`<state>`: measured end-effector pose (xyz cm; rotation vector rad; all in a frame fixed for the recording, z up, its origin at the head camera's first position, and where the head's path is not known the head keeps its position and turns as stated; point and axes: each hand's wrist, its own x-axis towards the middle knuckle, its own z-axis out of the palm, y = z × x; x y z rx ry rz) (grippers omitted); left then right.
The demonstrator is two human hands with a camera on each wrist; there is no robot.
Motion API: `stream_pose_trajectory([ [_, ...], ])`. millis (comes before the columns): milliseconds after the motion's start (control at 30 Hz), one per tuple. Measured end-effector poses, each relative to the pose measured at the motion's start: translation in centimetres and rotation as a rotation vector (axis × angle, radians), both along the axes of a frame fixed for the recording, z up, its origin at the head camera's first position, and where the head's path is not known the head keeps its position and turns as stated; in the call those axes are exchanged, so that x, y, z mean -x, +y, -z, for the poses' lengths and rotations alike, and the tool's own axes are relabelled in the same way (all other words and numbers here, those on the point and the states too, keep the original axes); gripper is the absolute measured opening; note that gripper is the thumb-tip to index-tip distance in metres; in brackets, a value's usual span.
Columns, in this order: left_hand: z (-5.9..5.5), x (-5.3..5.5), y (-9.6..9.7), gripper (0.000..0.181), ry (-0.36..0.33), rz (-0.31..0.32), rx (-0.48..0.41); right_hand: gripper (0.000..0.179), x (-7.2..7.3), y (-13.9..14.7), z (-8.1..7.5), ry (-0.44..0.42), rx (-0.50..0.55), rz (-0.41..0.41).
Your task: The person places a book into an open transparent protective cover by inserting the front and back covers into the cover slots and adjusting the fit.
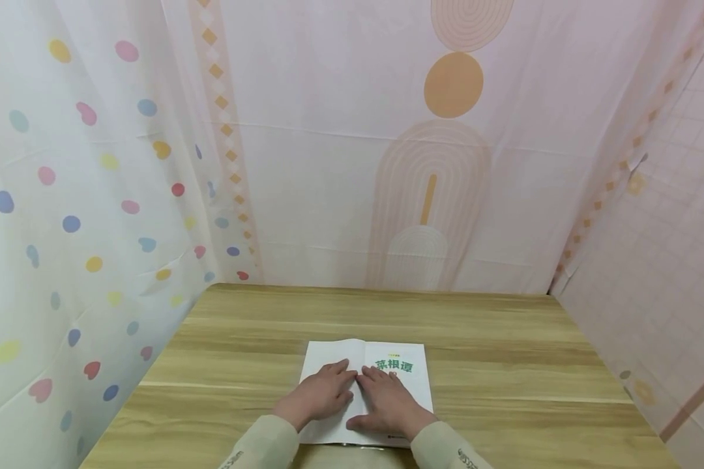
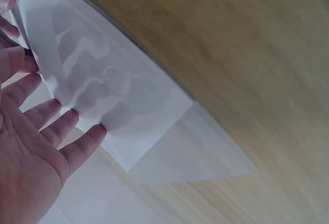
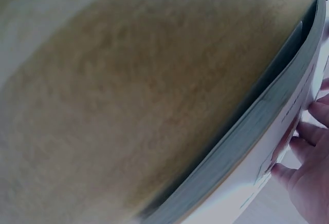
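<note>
Book [image 1: 356, 406] lies spread on the wood-grain tabletop [image 1: 504, 371], in the lower middle of the head view, with a blank left-hand page [image 1: 328, 355] and a right-hand page [image 1: 420, 384] bearing a green title in Chinese characters [image 1: 394, 367]. The person's left hand [image 1: 321, 392] rests over the blank side, its fingers loosely extended toward the centre fold; the right hand [image 1: 390, 405] lies across the title side, fingertips near the same fold and thumb out to the left. Neither hand grasps anything; the fingers of both look released and laid on the paper. At the right of the right wrist view, a thick page block [image 3: 252, 131] sits under the title side. The left wrist view shows a translucent flap [image 2: 200, 147] at its lower right, perhaps part of a clear cover, though blur leaves that unsure. Judging by this, the opening is done and the fold looks nearly flat; most pages seem unturned, and closing the book is not yet done.
</note>
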<state>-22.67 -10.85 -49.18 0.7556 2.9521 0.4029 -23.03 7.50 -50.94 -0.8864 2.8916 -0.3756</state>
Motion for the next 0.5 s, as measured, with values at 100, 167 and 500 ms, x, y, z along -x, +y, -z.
stream_pose_trajectory([
  [100,0.3,0.0,0.0,0.044,0.011,-0.01,0.037,0.086,-0.1,0.1,-0.1,0.041,-0.022,0.011],
  [167,0.4,0.0,0.0,0.046,0.018,-0.014,0.063,0.084,-0.2,0.4,-0.2,0.07,-0.04,0.015],
  [500,1.2,0.4,-0.1,0.05,0.034,-0.036,0.15,0.069,0.7,2.3,-0.5,0.095,-0.013,0.142],
])
